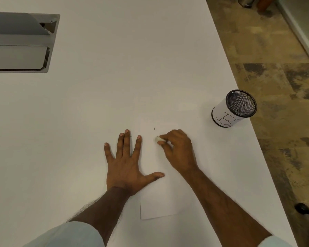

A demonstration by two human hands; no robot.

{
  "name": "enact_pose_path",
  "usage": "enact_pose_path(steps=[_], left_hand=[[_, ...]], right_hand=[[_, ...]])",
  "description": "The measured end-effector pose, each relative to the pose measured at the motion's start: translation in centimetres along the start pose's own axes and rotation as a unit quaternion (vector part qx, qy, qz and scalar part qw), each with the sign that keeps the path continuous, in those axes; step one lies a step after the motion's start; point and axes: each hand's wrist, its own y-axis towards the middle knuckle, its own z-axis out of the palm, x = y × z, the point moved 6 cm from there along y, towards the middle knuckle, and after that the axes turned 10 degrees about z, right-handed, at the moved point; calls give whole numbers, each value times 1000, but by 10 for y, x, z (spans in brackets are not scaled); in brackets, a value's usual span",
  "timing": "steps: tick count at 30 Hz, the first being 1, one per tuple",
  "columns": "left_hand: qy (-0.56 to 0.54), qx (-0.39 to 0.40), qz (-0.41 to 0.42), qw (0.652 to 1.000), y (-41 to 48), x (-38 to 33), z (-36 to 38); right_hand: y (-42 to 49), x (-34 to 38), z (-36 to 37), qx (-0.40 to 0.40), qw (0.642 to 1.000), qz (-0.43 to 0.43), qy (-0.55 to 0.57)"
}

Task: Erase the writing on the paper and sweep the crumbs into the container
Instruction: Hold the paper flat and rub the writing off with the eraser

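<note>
My left hand [125, 163] lies flat with fingers spread, thumb and index fingertip on the left edge of the paper [158, 205] — a thin white sheet, nearly lost against the smooth white table [96, 104]. On the sheet, my right hand [178, 152] pinches a small pale eraser [157, 138] between curled fingertips. Further right, near the table edge, stands the container [234, 108] — a black mesh cylinder wrapped in white paper.

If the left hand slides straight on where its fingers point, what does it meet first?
Nothing that shows: ahead of the left hand lies only bare table; the grey hatch sits far to the side.
</note>
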Motion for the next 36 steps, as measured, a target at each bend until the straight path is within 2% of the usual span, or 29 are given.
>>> enact_pose_path(steps=[5,10,13,17,23,26,31,36], left_hand=[[4,2,-5,1000,0,1,-1],[0,-2,-2,1000,0,0,-2],[-1,-1,0,1000,0,0,-2],[2,-3,-2,1000,0,0,-1],[0,-8,6,1000,-1,-1,-2],[0,0,3,1000,0,0,0],[6,1,-4,1000,0,0,-2],[4,-2,-2,1000,0,0,-1]], right_hand=[[28,-15,-5,-65,996,64,-9],[-5,7,11,45,999,3,8],[10,7,7,16,1000,-1,-5],[40,-6,0,-34,998,48,0],[-5,12,13,55,998,1,7],[13,11,11,15,1000,-10,-4],[48,-4,8,-26,999,47,-5],[17,13,16,57,998,-4,8]])
